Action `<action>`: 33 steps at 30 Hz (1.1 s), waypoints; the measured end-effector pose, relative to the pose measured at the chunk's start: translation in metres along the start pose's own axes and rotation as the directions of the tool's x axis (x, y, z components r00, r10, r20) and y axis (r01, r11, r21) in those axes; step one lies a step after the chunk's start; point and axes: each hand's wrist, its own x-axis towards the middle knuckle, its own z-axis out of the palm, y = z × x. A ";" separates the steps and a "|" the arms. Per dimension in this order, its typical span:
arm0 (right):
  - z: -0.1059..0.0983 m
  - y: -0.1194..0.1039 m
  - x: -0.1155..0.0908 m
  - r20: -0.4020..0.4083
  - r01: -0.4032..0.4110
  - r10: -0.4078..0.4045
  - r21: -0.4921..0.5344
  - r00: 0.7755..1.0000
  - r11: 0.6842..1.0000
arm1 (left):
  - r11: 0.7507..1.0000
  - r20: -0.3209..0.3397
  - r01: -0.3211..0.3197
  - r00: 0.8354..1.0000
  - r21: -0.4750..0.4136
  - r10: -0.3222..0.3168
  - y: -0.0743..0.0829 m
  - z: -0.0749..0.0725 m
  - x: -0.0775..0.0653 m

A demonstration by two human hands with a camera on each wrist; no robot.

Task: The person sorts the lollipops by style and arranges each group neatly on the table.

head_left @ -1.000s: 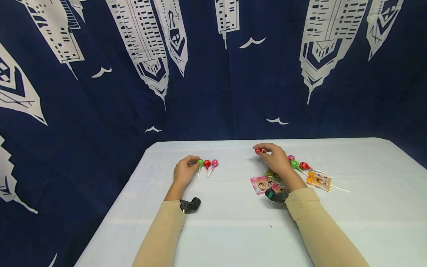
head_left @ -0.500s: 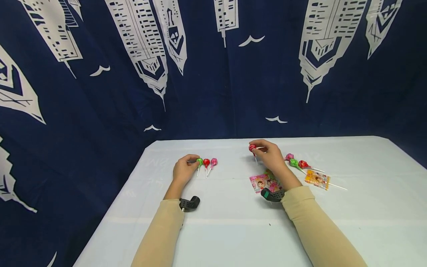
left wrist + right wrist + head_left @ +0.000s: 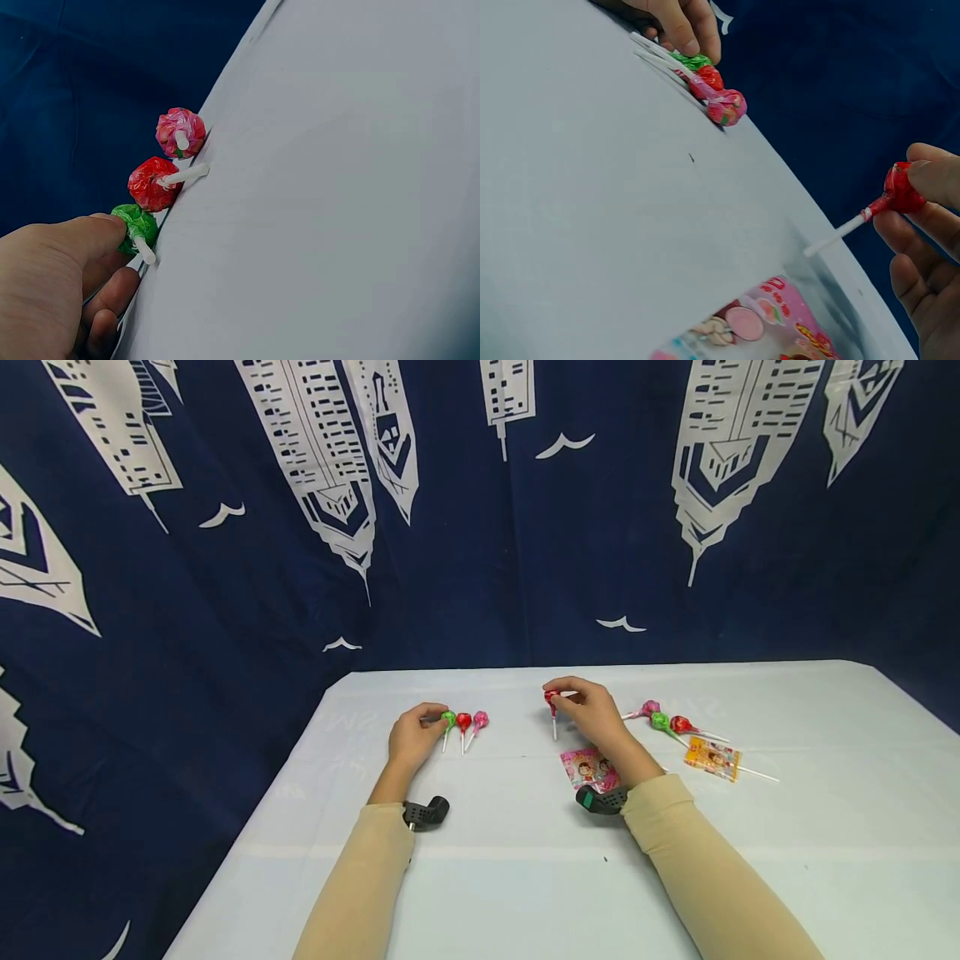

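Note:
My left hand [image 3: 412,742] pinches the green-wrapped head of a lollipop [image 3: 137,227] between thumb and fingers. Beside it, in a short row on the white table, are a red lollipop [image 3: 152,185] and a pink lollipop [image 3: 180,133], sticks toward me. Another red lollipop [image 3: 902,189] is held by its head in my right hand [image 3: 596,714], its stick pointing down. In the head view this hand is right of the row, with a gap between. Whether its stick touches the table, I cannot tell.
Under my right wrist lies a pink printed packet [image 3: 588,768], partly hidden. Further right are a pink lollipop [image 3: 650,707], a green lollipop [image 3: 660,721], a red lollipop [image 3: 681,725] and an orange flat-wrapped lollipop [image 3: 711,758]. A dark blue curtain [image 3: 480,602] hangs behind the table.
My right hand has moved left with the red lollipop, whose stick has come into view and points down. My left hand stays at the green lollipop.

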 end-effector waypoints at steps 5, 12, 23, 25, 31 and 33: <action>0.007 0.000 0.001 0.035 0.009 -0.010 0.019 0.999 1.000 | 1.000 -0.003 -0.002 1.000 0.000 0.002 0.000 -0.001 0.001; 0.017 -0.001 0.001 0.051 -0.012 0.010 0.024 0.999 1.000 | 1.000 0.004 0.006 1.000 0.000 -0.006 -0.001 0.001 0.000; 0.032 -0.006 0.003 0.100 0.002 -0.001 -0.006 0.995 1.000 | 1.000 -0.003 0.006 1.000 -0.003 -0.006 0.000 0.000 0.000; 0.035 -0.006 0.002 0.109 0.005 -0.004 -0.007 0.994 1.000 | 1.000 -0.005 0.009 1.000 -0.003 -0.009 0.000 -0.001 0.000; 0.044 -0.004 0.002 0.129 0.022 -0.016 -0.046 0.991 0.999 | 1.000 0.001 0.009 1.000 -0.007 -0.009 0.000 -0.001 0.001; 0.047 -0.003 0.002 0.139 0.025 -0.016 -0.059 0.990 0.998 | 1.000 0.006 0.006 1.000 -0.008 -0.005 0.000 -0.001 0.001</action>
